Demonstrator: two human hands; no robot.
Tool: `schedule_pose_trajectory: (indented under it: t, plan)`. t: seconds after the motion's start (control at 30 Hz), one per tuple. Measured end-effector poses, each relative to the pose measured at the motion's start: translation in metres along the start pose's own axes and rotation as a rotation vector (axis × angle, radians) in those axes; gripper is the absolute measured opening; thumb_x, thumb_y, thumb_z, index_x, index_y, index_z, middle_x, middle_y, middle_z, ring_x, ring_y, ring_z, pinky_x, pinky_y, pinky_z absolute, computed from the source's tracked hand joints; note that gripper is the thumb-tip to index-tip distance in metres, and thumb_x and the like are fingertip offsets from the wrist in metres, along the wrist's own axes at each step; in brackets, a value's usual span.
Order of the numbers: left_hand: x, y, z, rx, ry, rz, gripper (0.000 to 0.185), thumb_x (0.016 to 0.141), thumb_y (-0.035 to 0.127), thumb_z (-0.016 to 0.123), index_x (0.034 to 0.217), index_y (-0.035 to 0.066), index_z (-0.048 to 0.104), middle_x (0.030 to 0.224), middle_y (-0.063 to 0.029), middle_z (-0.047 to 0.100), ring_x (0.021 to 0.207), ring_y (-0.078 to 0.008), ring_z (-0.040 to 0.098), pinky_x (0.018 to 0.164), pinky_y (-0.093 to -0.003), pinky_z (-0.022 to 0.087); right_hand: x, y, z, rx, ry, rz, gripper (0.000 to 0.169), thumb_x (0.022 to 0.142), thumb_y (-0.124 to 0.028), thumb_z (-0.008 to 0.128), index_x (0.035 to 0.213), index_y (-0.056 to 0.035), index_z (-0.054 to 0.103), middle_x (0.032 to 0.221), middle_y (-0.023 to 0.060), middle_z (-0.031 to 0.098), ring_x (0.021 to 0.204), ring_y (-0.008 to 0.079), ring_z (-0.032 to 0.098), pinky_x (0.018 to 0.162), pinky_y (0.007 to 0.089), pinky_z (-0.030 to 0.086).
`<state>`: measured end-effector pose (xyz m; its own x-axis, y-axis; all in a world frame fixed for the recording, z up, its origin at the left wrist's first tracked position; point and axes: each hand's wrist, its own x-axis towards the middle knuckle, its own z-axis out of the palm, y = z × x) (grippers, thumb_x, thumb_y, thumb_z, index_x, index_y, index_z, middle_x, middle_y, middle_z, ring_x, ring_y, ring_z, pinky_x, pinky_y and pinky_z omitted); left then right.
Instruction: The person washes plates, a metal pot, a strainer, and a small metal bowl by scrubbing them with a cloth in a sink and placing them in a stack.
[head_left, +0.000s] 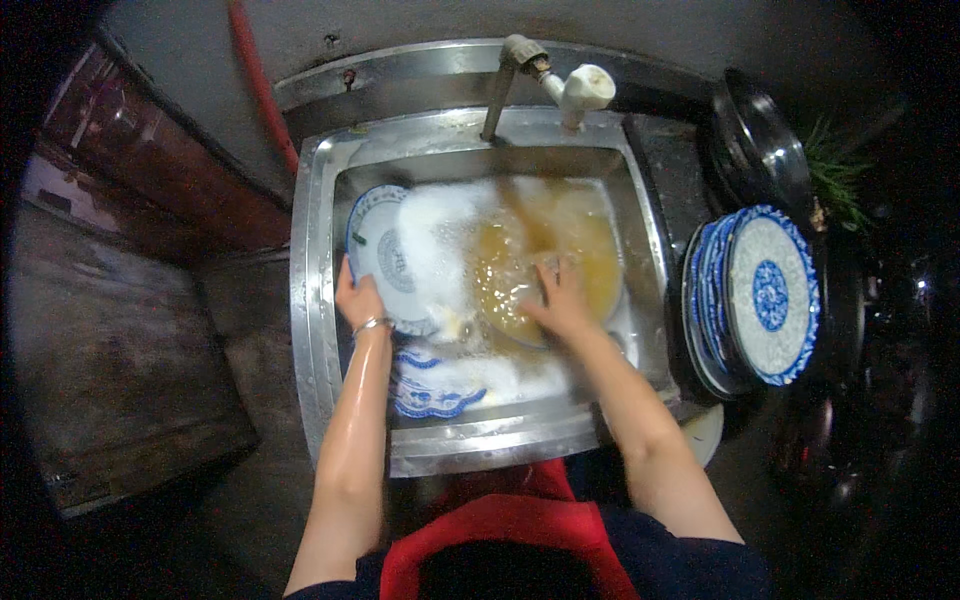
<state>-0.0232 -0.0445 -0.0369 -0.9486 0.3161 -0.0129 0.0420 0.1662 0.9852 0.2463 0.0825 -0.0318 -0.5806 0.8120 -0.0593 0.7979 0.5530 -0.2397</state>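
My left hand (360, 302) grips the left rim of a blue-and-white plate (377, 247), which lies tilted against the sink's left wall. White suds cover the plate's right side. Over a round vessel of yellowish, bubbling water (600, 259), my right hand (561, 298) has its thumb and fingers apart. Its fingertips blur into the water, so whether they hold anything is hidden. Nearer to me, scalloped blue-and-white dishes (437, 397) lie partly under the foam. All of this is inside a stainless steel sink (319, 315).
A tap with a white handle (589, 88) stands at the sink's back rim. To the right are a stack of blue-rimmed plates (772, 296), a dark pan-like vessel (761, 142) and green leafy stalks (836, 176). A red hose (259, 82) runs down the wall at left.
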Motion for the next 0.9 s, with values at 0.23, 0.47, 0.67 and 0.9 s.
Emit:
schedule_pose_trajectory:
  t: [0.23, 0.47, 0.67, 0.9]
  plan:
    - [-0.011, 0.077, -0.029, -0.18, -0.056, -0.315, 0.027, 0.078, 0.004, 0.053, 0.103, -0.005, 0.051, 0.093, -0.0133, 0.059, 0.075, -0.0184, 0.057, 0.067, -0.028, 0.048, 0.045, 0.087, 0.053, 0.526, 0.024, 0.405, 0.051, 0.069, -0.016, 0.061, 0.117, -0.0056, 0.046, 0.102, 0.0202, 0.056, 0.092, 0.029, 0.055, 0.082, 0.0398, 0.04]
    - [-0.067, -0.013, 0.085, -0.414, -0.226, -0.575, 0.024, 0.078, 0.004, 0.055, 0.1, -0.003, 0.054, 0.088, -0.0103, 0.06, 0.074, -0.018, 0.055, 0.067, -0.0302, 0.044, 0.025, 0.03, -0.021, 0.695, 0.252, 0.142, 0.05, 0.064, -0.005, 0.06, 0.113, -0.0118, 0.049, 0.11, 0.0203, 0.051, 0.099, 0.0298, 0.051, 0.087, 0.0375, 0.038]
    - [-0.068, -0.052, 0.125, -0.265, -0.434, -0.568, 0.024, 0.076, 0.005, 0.057, 0.098, -0.003, 0.055, 0.086, -0.0111, 0.06, 0.072, -0.0182, 0.055, 0.065, -0.0305, 0.044, 0.012, 0.05, -0.005, 0.062, -0.171, -0.414, 0.058, 0.064, -0.01, 0.062, 0.119, -0.0169, 0.044, 0.132, 0.0146, 0.03, 0.116, 0.0318, 0.035, 0.099, 0.0427, 0.026]
    - [-0.068, -0.073, 0.146, 0.001, -0.59, -0.696, 0.035, 0.07, 0.016, 0.066, 0.097, -0.004, 0.055, 0.085, -0.0145, 0.061, 0.073, -0.0221, 0.059, 0.063, -0.034, 0.047, 0.134, 0.024, 0.113, 0.386, 0.203, 0.07, 0.041, 0.072, -0.013, 0.054, 0.112, -0.0069, 0.05, 0.113, 0.0184, 0.049, 0.106, 0.0353, 0.042, 0.088, 0.0458, 0.034]
